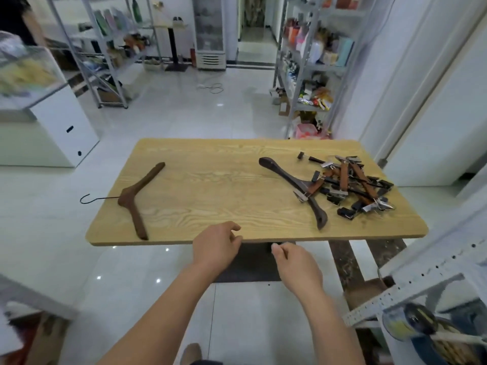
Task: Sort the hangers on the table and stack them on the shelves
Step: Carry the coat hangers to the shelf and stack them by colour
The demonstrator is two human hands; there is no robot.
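Brown wooden hanger (pixel 131 196) lies flat on left part of table (pixel 210 175), its black wire hook (pixel 88 199) sticking out past the left edge. Darker wooden hanger (pixel 292 180) lies flat right of centre, one arm pointing to the far side, the other toward the near edge, its middle touching the pile. Pile of clip hangers (pixel 353 183) on right part of table, tangled brown bars, black bars and metal clips overlapping; exact count cannot be told. One small loose black clip piece (pixel 307 157) just beyond the pile on the far side. Left hand (pixel 216 246) over the near table edge, fingers loosely curled, holding nothing, well apart from both wooden hangers. Right hand (pixel 297 264) just below and in front of the near edge, fingers loosely curled, nothing in it. Dark table base (pixel 250 262) shows between the hands. Perforated metal shelf (pixel 421 288) at near right, blurred items under it. Stocked rack (pixel 311 64) beyond table on right, another rack (pixel 105 48) far left, white cabinet (pixel 60 122) left, glass-door fridge (pixel 210 32) at back.
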